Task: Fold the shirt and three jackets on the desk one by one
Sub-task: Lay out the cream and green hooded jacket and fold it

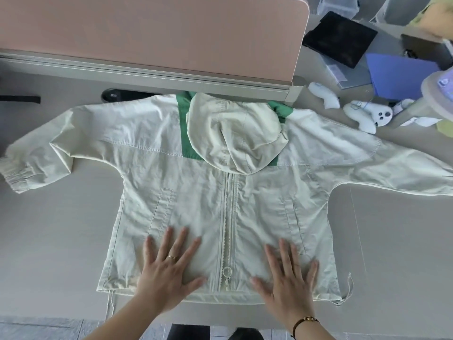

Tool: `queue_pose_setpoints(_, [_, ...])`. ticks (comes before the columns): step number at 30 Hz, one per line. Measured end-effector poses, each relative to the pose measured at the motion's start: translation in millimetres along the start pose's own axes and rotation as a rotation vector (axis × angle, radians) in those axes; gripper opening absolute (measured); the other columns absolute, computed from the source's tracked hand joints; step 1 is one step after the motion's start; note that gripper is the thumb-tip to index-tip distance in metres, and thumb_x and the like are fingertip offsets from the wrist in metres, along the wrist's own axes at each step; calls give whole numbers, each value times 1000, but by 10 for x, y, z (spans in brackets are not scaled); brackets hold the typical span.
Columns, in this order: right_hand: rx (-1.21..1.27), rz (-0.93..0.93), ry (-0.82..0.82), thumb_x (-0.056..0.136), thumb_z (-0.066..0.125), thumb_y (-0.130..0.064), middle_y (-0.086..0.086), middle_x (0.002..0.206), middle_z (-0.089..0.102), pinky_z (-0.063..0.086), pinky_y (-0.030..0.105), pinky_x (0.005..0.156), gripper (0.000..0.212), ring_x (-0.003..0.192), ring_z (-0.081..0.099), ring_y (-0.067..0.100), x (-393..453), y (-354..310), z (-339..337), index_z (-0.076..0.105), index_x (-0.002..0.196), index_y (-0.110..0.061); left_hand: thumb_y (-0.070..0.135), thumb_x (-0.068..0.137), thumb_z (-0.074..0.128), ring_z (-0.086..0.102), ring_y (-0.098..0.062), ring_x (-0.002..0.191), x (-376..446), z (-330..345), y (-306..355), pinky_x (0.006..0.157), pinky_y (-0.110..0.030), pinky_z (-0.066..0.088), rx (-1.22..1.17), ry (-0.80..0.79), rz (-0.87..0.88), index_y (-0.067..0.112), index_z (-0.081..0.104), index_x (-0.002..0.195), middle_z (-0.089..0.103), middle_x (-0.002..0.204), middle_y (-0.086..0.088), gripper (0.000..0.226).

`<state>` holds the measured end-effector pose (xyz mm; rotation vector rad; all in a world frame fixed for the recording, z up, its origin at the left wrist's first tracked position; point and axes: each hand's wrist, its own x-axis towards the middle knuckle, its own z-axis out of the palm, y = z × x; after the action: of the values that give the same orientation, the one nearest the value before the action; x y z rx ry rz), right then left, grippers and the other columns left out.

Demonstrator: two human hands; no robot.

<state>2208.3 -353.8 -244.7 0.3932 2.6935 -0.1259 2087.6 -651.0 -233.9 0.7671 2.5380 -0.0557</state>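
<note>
A cream hooded jacket [196, 192] with green panels at the shoulders lies flat and front-up on the grey desk [49, 241], zipped, both sleeves spread out to the sides. Its hood [235, 133] is folded down over the chest. My left hand [169, 266] presses flat on the lower left front, fingers spread. On the other side of the zipper [228, 229] my right hand [286, 273] lies flat in the same way on the lower right front, near the hem.
A pink partition panel [147, 28] on a grey rail runs along the desk's back edge. At the right rear lie two white controllers [367, 114], a blue folder [402, 74], a black pad [340, 38] and a clear container [438, 94]. A drawstring [348, 288] trails from the hem's right corner.
</note>
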Motion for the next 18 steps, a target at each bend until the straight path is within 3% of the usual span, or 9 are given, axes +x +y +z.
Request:
queue_pose_setpoints(4, [24,-15,18,91,28,-82,3,169,10,16,83,104,84,154,10,28,-162,61,45,23,159,-34,87,86,32,15,-39,153,-164,33,159,112,-73,14,29,-32,-13,31,20,161,20,168,-6,94])
queue_pose_setpoints(8, [49,-12,6,90,28,-83,0,170,6,14,85,102,85,155,2,26,-337,170,93,20,160,-35,90,85,28,2,-35,154,-249,67,336,113,-68,6,39,-57,-3,33,10,162,15,168,-6,97])
queue_pose_setpoints(12, [59,-3,-18,90,29,-84,-1,170,4,16,87,100,85,155,0,24,-526,391,160,17,160,-36,92,84,21,-34,-36,146,-291,85,598,112,-66,-21,-19,-43,-16,46,-32,149,-33,162,2,96])
queue_pose_setpoints(14, [79,-5,-50,90,27,-84,-1,170,3,16,87,100,85,155,3,24,-604,493,163,17,160,-36,91,85,19,-41,-35,142,-340,74,754,110,-64,-27,-23,-68,-34,47,-42,141,-46,154,6,94])
queue_pose_setpoints(16, [72,-21,-96,89,18,-86,-6,167,-19,5,86,103,85,154,-14,25,-630,562,97,-2,159,-42,89,87,16,-41,-34,142,-407,106,869,108,-62,-29,-72,-68,-40,46,-43,140,-47,153,10,90])
queue_pose_setpoints(18, [85,-51,-138,86,5,-89,-10,155,-46,-10,82,105,85,146,-36,25,-640,601,86,-27,151,-45,87,89,14,-30,-37,148,-486,187,914,110,-58,-27,-62,-54,-35,45,-34,147,-39,158,13,86])
